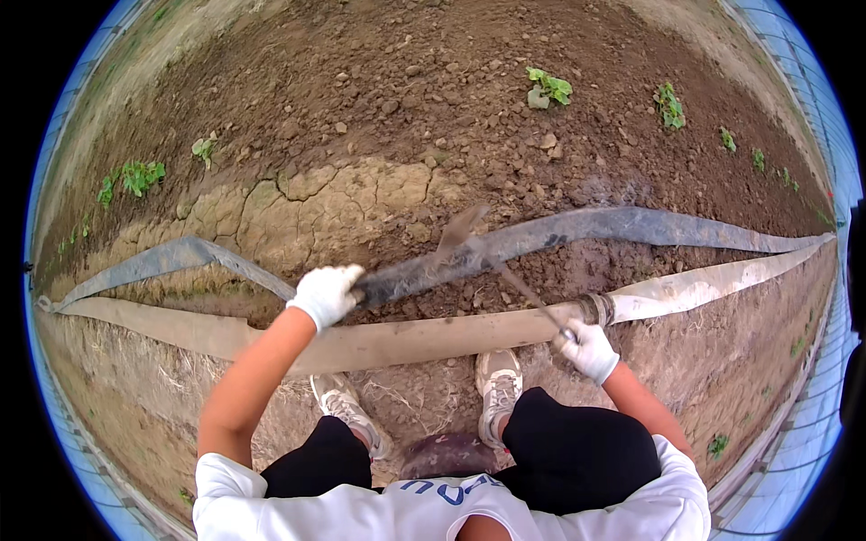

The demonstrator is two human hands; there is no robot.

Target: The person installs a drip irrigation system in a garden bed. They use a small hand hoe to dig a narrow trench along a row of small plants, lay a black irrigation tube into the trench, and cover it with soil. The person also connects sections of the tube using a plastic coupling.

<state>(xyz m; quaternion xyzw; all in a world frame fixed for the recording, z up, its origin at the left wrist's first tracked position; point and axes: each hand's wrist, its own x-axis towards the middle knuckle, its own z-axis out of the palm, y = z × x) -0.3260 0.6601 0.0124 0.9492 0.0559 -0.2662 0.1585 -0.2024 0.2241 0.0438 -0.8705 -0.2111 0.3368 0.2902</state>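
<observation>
1. The left hand, in a white glove, is clenched around the dark grey flat hose, lifting it off the soil at that spot.
2. The right hand, also gloved, grips the thin handle of a small hoe — its blade sits blurred over the grey hose, just right of the left hand.
3. The grey hose runs across the dirt from left to right, above a wider tan flat hose lying just beyond the person's shoes.
4. Small green seedlings dot the tilled soil beyond — well apart from the hands.
</observation>
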